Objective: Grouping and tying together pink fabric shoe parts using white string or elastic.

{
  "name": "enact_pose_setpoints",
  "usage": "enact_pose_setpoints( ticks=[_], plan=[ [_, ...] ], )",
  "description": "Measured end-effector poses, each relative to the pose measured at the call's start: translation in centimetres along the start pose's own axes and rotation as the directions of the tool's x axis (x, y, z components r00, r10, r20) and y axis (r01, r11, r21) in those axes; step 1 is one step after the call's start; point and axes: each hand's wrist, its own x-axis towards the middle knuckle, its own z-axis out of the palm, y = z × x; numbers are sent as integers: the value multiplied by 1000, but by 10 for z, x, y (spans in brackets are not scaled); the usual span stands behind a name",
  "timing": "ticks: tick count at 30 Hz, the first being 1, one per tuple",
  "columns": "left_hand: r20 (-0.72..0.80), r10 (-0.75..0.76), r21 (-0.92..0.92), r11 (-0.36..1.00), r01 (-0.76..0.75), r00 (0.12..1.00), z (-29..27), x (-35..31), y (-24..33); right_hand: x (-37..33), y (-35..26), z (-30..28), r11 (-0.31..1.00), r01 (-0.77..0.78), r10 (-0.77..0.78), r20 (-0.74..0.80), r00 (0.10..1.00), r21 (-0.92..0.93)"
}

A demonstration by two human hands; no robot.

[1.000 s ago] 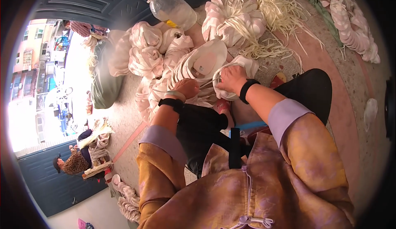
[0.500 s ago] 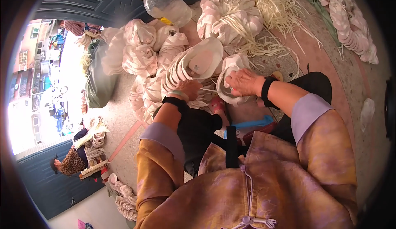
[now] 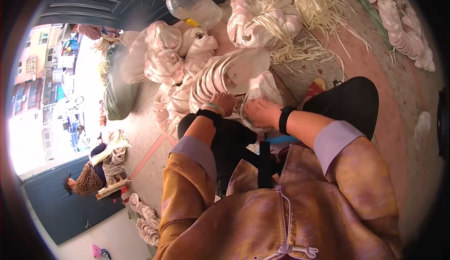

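Pale pink, curved oval cloth pieces lie nested in a long stack [image 3: 199, 87] in front of me. The nearest piece [image 3: 248, 67] of that stack shows its hollow inner side. My left hand [image 3: 224, 103] is closed at the lower edge of the stack, its fingertips partly hidden. Close on its right, my right hand [image 3: 262, 112] grips a single cloth piece [image 3: 266, 82], which stands against the end of the stack. Both hands are above my lap, with a black band on each wrist.
Beyond the stack lie coiled bundles of similar pieces [image 3: 164, 53], a large bundle [image 3: 265, 18] and loose cream strips [image 3: 321, 9]. A clear plastic jug [image 3: 194, 7] with a red cap stands behind. At the left, another person [image 3: 89, 178] sits beside more bundles.
My right hand has moved left with the single cloth piece, from apart to against the stack's end. My left hand stays at the stack's lower edge. The whole view has shifted slightly.
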Motion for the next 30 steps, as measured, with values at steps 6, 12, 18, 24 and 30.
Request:
enact_pose_setpoints(
  ticks=[6,12,18,24,30],
  plan=[
    [-118,52,108,993,-40,992,13,-11,-9,2,-11,-5,1000,-27,27,13,1000,-14],
    [-45,176,339,929,-150,983,-5,12,-13,-26,16,-17,998,-41,44,-48,998,53],
    [66,73,595,798,-98,995,-15,48,-25,-25,14,-12,993,-62,64,-17,998,103],
    [-67,75,393,918,-42,995,-8,46,-61,-17,7,-20,986,-133,133,7,991,95],
    [100,-29,260,966,2,995,-20,24,-113,-14,7,-16,958,-172,181,-18,983,231]
  ],
)
